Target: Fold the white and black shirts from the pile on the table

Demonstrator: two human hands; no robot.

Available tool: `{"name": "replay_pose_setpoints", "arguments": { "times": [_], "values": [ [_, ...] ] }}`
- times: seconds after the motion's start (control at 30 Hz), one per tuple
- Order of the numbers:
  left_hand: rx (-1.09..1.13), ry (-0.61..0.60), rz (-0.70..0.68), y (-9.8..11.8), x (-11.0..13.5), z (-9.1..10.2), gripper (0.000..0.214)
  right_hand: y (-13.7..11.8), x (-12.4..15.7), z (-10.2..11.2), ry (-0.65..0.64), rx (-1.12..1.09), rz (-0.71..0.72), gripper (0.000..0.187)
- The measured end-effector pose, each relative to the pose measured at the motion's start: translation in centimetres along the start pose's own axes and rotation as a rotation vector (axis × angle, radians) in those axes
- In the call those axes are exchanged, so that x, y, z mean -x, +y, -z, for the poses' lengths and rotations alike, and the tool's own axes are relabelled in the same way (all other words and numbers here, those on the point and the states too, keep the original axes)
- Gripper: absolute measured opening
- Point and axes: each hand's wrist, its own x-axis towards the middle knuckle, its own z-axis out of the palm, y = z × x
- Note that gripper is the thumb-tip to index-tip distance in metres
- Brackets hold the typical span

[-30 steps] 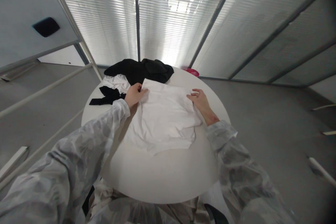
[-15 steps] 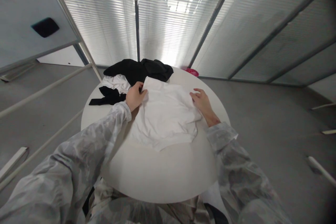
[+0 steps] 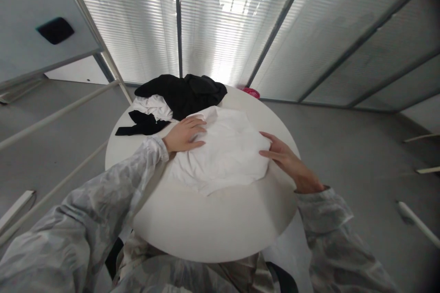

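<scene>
A white garment (image 3: 225, 151) lies partly folded and rumpled in the middle of a round white table (image 3: 206, 224). My left hand (image 3: 184, 135) rests flat on the garment's left side, fingers stretched out. At the garment's right edge, my right hand (image 3: 283, 155) has its fingers extended and touching the cloth. Neither hand grips anything.
A heap of black clothing (image 3: 185, 91) lies at the table's far side, with a crumpled white piece (image 3: 154, 106) and a small black piece (image 3: 139, 124) to its left. A pink object (image 3: 251, 92) shows behind the far rim. Blinds and glass partitions stand beyond.
The far edge of the white garment has been folded toward me, making it more compact. My left hand went from pinching its corner to lying flat. My right hand shifted nearer along the right edge.
</scene>
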Motion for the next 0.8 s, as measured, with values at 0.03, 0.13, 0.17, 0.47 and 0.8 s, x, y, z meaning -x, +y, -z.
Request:
{"name": "replay_pose_setpoints", "arguments": {
  "times": [0.03, 0.13, 0.17, 0.47, 0.8],
  "values": [
    [-0.007, 0.011, 0.007, -0.1, 0.1, 0.0, 0.045, 0.0, 0.4, -0.1, 0.013, -0.009, 0.017, 0.093],
    [-0.028, 0.038, 0.025, -0.3, 0.3, 0.2, 0.043, -0.3, 1.3, -0.4, 0.047, -0.034, 0.004, 0.100],
    [-0.038, 0.047, 0.030, -0.4, 0.4, 0.3, 0.042, -0.4, 1.6, -0.5, 0.050, -0.030, -0.017, 0.102],
    [-0.069, 0.069, 0.048, -0.1, 0.5, 0.6, 0.039, -0.4, 3.3, -1.0, 0.098, 0.247, -0.231, 0.055],
    [0.078, -0.021, -0.124, 0.5, 1.8, 2.0, 0.035, 1.3, 3.9, 1.0, 0.022, 0.675, -0.240, 0.058]
  ]
}}
